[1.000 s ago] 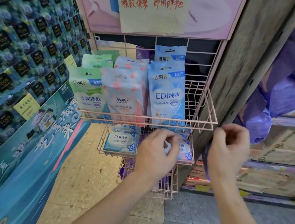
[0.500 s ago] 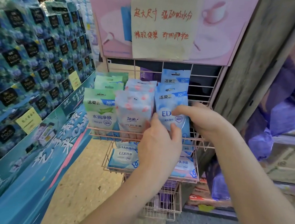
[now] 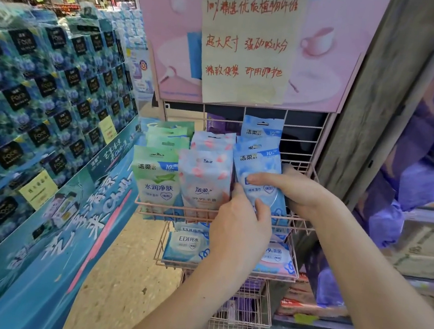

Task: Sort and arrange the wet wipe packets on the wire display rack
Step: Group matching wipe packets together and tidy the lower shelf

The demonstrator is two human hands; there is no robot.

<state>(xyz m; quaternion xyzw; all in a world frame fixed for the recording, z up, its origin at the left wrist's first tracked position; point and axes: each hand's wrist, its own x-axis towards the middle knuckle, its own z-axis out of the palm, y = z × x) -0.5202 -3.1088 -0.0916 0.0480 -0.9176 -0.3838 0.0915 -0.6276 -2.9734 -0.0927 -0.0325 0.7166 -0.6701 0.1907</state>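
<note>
A pink wire display rack [image 3: 301, 222] holds three upright rows of wet wipe packets in its top basket: green packets [image 3: 156, 177] on the left, pink floral packets [image 3: 204, 179] in the middle, blue packets [image 3: 258, 163] on the right. My right hand [image 3: 291, 190] wraps around the front blue packet from the right, thumb across its face. My left hand [image 3: 239, 229] pinches that same packet's lower left edge. Behind it, another blue packet [image 3: 261, 130] stands taller against the back grid.
The basket below holds flat packs, a blue one [image 3: 186, 244] and a pink one [image 3: 277, 257]. A lower basket [image 3: 242, 313] sits near the floor. Stacked blue tissue boxes [image 3: 43, 85] fill the left. A handwritten paper sign [image 3: 249, 40] hangs above; a wooden post [image 3: 375, 95] stands right.
Both hands rose from the lower basket's front to the top basket. They now grip the front blue packet. The view has tilted up and moved closer.
</note>
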